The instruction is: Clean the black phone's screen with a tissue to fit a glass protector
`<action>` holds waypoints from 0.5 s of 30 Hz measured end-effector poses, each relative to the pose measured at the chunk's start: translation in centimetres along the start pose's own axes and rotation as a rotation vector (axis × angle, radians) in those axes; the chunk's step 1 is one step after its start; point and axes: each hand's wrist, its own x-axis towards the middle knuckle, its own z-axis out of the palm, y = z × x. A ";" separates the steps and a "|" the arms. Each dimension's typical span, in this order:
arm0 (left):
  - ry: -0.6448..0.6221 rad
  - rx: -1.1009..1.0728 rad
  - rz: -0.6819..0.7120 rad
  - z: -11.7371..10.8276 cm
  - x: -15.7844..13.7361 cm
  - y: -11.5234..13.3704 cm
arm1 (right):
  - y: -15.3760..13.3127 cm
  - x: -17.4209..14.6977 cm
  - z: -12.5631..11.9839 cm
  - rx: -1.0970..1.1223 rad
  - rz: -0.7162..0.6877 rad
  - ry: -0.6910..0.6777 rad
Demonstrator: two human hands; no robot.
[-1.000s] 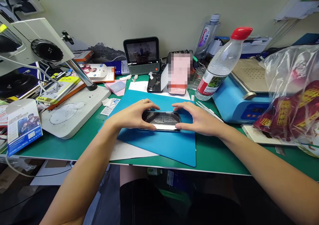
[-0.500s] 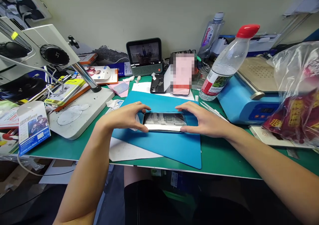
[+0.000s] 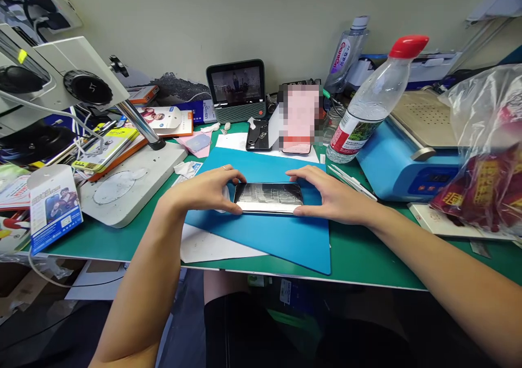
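Observation:
A smartphone (image 3: 269,197) with a dark, glossy screen lies sideways over a blue mat (image 3: 281,240), the screen catching pale streaked reflections. My left hand (image 3: 212,191) grips its left end, thumb at the near edge and fingers curled at the far edge. At the right end my right hand (image 3: 328,197) holds it the same way, thumb in front and fingers behind. I cannot tell whether the phone rests fully on the mat. Something whitish, partly hidden, shows beside my left thumb.
Left of the mat stands a microscope base (image 3: 130,188) with boxes around it. Behind are a small display (image 3: 236,85), a black phone part (image 3: 258,135) and a pink-screened phone (image 3: 299,118). A bottle (image 3: 359,112), a blue machine (image 3: 408,161) and a plastic bag (image 3: 489,178) occupy the right.
The reflections on the phone's screen have shifted and look darker at the right end. Both hands keep nearly the same hold, and the view has moved very slightly.

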 end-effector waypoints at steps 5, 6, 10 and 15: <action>-0.017 0.012 -0.008 -0.1 0.0 0.3 | 0.1 0.0 0.1 0.005 -0.019 -0.020; -0.022 0.014 -0.012 -0.1 0.0 0.4 | 0.1 0.0 0.1 0.008 -0.017 -0.023; -0.052 0.022 -0.027 -0.2 -0.1 0.7 | 0.0 0.0 0.1 0.016 -0.002 -0.046; -0.077 0.031 -0.041 -0.3 -0.2 0.8 | 0.0 0.0 0.1 0.017 -0.015 -0.060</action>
